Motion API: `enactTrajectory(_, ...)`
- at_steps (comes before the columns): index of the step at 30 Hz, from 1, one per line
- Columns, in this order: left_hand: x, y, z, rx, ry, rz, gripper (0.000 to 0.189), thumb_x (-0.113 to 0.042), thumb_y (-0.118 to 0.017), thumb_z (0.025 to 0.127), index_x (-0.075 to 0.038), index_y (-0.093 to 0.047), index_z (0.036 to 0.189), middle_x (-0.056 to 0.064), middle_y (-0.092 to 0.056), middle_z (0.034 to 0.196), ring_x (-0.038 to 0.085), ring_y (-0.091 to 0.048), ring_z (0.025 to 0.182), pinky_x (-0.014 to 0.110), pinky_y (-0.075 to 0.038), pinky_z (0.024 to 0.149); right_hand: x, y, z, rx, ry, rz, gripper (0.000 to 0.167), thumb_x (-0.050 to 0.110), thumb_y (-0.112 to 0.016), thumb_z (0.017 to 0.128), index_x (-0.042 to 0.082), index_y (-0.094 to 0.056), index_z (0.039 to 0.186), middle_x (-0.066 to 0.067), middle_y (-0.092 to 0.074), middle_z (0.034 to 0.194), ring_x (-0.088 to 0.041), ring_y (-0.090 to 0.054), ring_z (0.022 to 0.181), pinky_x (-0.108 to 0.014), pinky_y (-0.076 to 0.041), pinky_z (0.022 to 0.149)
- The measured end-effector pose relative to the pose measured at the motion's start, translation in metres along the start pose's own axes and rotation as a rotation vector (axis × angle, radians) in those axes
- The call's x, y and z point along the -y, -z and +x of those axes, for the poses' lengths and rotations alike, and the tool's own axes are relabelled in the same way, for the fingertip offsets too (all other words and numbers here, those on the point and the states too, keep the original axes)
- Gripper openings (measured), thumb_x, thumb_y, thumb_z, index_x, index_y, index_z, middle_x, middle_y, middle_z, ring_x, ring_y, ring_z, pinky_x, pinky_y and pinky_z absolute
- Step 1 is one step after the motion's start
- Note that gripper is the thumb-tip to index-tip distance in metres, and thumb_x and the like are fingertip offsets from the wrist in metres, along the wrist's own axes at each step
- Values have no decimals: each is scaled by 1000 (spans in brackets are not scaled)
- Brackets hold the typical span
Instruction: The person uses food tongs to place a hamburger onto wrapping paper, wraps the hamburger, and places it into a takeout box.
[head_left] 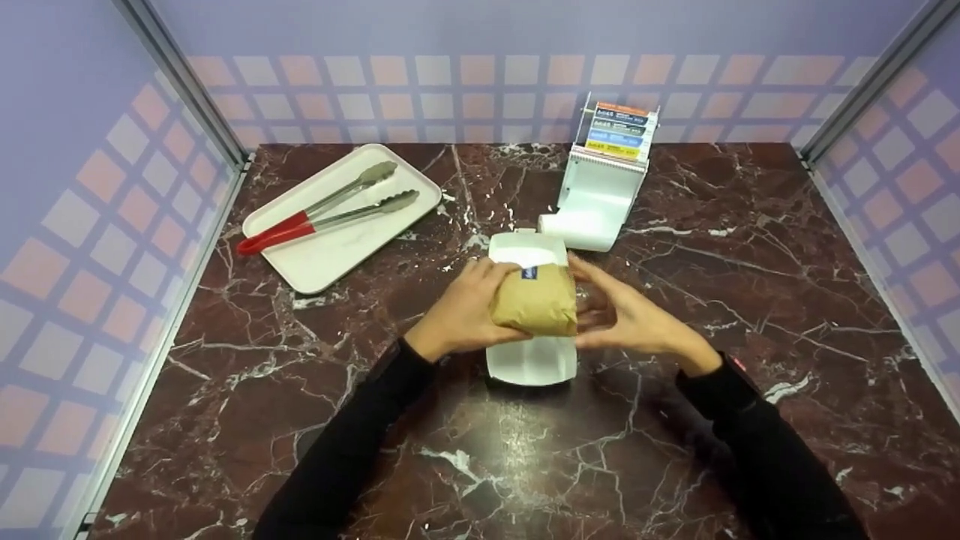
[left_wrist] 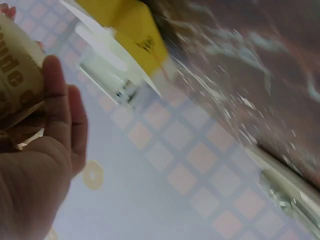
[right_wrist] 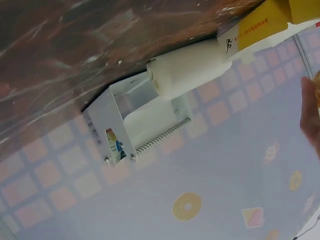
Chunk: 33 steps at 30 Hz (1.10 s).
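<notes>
Both hands hold a brown paper-wrapped package over an open white-lined box. A small dark blue label is stuck on the package's top. My left hand grips its left side, thumb along the near edge and fingers toward the far side. In the left wrist view, printed letters show on the wrapper beside the left fingers. At the package's right side, the thumb and fingers of my right hand span its near and far corners. The box's outside is yellow in the right wrist view.
Metal tongs with red handles lie on a white tray at back left. Behind the box stands a white dispenser with a white roll and stacked coloured label strips. White scraps dot the marbled table.
</notes>
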<state>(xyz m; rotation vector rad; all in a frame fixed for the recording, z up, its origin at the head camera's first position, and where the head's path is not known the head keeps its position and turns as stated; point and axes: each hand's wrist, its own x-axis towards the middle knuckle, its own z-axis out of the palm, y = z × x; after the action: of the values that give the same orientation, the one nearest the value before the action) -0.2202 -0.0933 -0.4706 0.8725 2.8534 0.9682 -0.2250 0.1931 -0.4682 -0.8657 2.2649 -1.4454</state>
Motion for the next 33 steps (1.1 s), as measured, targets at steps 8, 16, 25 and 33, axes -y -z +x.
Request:
enactTrajectory(8,1,-10,-2,219,48,-22,97,-48,-90,75,-6,-45,149,15,-56,135,29,-52,121,50,-49,109,-5,-12,-1,18,-88,-88,90,2,-90,72,-5,-41,147,-28,-54,142,-40,-68,113,-39,-61,94)
enactTrajectory(16,15,0,-2,499,-3,-113,98,-39,-67,96,-7,-7,166,18,-45,150,29,-51,129,47,-44,116,-11,-14,-1,-3,-108,-177,76,-3,-92,67,-6,-50,131,-27,-61,131,-41,-70,108,-43,-63,91)
enactTrajectory(25,21,-5,-2,421,-13,-136,64,-23,-74,95,-11,-37,146,21,-61,139,35,-62,124,47,-51,109,-8,-24,-2,-63,-59,-458,67,5,-97,60,-3,-65,118,-19,-70,118,-36,-70,104,-49,-60,94)
enactTrajectory(33,11,-3,-4,305,13,10,49,-31,-85,84,-13,-58,120,8,-63,113,25,-60,104,42,-56,93,-2,-26,-3,-33,-125,-530,71,15,-97,63,0,-69,126,-16,-62,113,-31,-63,99,-47,-61,89)
